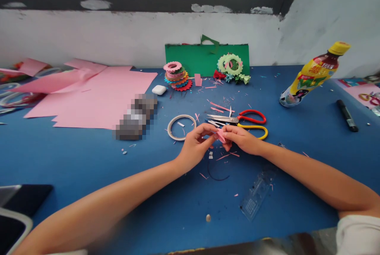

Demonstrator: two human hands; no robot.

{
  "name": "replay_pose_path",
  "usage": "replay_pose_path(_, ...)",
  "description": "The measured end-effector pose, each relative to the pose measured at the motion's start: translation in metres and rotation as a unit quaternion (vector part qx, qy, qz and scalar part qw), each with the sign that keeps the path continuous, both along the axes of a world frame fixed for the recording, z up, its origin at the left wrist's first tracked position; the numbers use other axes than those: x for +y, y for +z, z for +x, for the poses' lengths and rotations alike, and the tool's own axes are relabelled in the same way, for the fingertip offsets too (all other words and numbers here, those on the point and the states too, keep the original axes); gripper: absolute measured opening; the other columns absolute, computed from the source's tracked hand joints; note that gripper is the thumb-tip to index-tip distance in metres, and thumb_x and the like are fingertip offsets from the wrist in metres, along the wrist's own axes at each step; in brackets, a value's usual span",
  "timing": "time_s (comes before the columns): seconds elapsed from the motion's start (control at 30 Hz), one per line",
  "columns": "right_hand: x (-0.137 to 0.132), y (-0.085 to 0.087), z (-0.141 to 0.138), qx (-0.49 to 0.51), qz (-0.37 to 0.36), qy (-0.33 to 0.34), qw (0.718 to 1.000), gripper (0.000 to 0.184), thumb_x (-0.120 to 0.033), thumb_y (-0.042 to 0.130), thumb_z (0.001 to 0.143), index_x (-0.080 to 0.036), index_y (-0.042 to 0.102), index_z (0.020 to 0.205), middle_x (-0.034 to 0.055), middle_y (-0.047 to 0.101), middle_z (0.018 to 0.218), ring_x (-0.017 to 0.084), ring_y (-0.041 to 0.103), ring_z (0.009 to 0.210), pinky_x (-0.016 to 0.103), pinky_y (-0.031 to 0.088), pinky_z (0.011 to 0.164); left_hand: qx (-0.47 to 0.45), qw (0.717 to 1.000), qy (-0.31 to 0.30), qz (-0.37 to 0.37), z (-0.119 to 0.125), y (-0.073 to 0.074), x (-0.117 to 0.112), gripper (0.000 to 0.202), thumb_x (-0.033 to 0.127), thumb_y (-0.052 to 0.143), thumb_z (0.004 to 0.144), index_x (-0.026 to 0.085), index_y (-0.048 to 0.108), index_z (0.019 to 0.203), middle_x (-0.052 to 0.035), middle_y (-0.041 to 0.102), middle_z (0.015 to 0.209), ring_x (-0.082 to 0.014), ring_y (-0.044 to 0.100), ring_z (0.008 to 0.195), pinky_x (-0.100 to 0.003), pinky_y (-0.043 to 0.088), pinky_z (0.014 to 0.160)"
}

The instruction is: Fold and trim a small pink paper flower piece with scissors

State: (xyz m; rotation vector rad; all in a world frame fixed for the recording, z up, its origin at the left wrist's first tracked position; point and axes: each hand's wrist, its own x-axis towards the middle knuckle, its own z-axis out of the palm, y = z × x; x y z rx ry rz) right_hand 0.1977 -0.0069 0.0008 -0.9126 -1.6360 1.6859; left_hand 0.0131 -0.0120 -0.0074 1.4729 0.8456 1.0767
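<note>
Both my hands meet over the middle of the blue table (89, 160). My left hand (196, 144) and my right hand (242, 138) pinch a small folded pink paper piece (221, 135) between their fingertips. Just behind the hands lie two pairs of scissors, one with red handles (252, 116) and one with yellow handles (258, 130). A ring of tape (181, 127) lies to the left of my left hand. Small pink paper scraps (228, 155) are scattered under and around the hands.
Large pink paper sheets (95, 92) lie at the left. A stack of coloured paper rosettes (177, 76), a green card (204, 59) and a paper wreath (230, 64) stand at the back. A drink bottle (311, 75) and black marker (346, 115) lie right. A clear ruler (257, 193) is near the front.
</note>
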Motion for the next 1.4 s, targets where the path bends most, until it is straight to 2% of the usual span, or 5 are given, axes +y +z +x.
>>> replay_pose_path(0.27,-0.003,-0.004,-0.001,-0.009,0.018,-0.023,1.0,0.022,-0.037,0.046,0.089,-0.017,0.048,0.08,-0.0039,0.054,0.062,0.008,0.052,0.057,0.022,0.04,0.057,-0.039,0.998,0.003,-0.052,0.003,0.005,0.0,0.013,0.022,0.067,0.077,0.016,0.06,0.087,-0.0012,0.063,0.083,-0.0113,0.063,0.075,-0.018,0.054,0.06)
replay_pose_path(0.6,-0.015,-0.004,-0.004,-0.215,0.22,-0.124,0.943,0.018,-0.036,0.039,0.091,-0.019,0.046,0.086,-0.0032,0.056,0.061,0.009,0.047,0.05,0.022,0.031,0.05,-0.03,0.998,0.019,-0.056,0.004,0.005,0.001,0.013,0.023,0.068,0.075,0.017,0.063,0.085,-0.0013,0.065,0.081,-0.011,0.062,0.07,-0.02,0.053,0.06)
replay_pose_path(0.87,-0.011,-0.006,-0.002,-0.154,0.185,-0.105,0.965,0.017,-0.034,0.04,0.091,-0.02,0.044,0.082,-0.0031,0.053,0.064,0.009,0.048,0.054,0.023,0.036,0.052,-0.038,0.997,0.021,-0.06,0.004,0.003,0.001,0.012,0.021,0.068,0.075,0.017,0.063,0.086,-0.0002,0.065,0.08,-0.0094,0.061,0.071,-0.017,0.051,0.058)
replay_pose_path(1.03,-0.014,-0.003,-0.004,-0.093,0.176,-0.123,0.972,0.023,-0.039,0.056,0.083,-0.021,0.042,0.088,-0.0031,0.05,0.076,0.008,0.047,0.058,0.022,0.04,0.054,-0.047,0.993,0.06,-0.084,0.003,0.005,0.004,0.01,0.02,0.067,0.073,0.016,0.063,0.082,0.0007,0.063,0.077,-0.0076,0.057,0.061,-0.019,0.049,0.057)
replay_pose_path(1.4,-0.017,-0.002,-0.004,-0.128,0.198,-0.129,0.963,0.033,-0.041,0.067,0.074,-0.022,0.042,0.084,-0.0054,0.047,0.068,0.007,0.042,0.056,0.022,0.038,0.052,-0.034,0.997,0.039,-0.059,0.003,0.004,0.002,0.009,0.021,0.066,0.076,0.016,0.063,0.083,0.0003,0.063,0.078,-0.0082,0.057,0.063,-0.02,0.05,0.059)
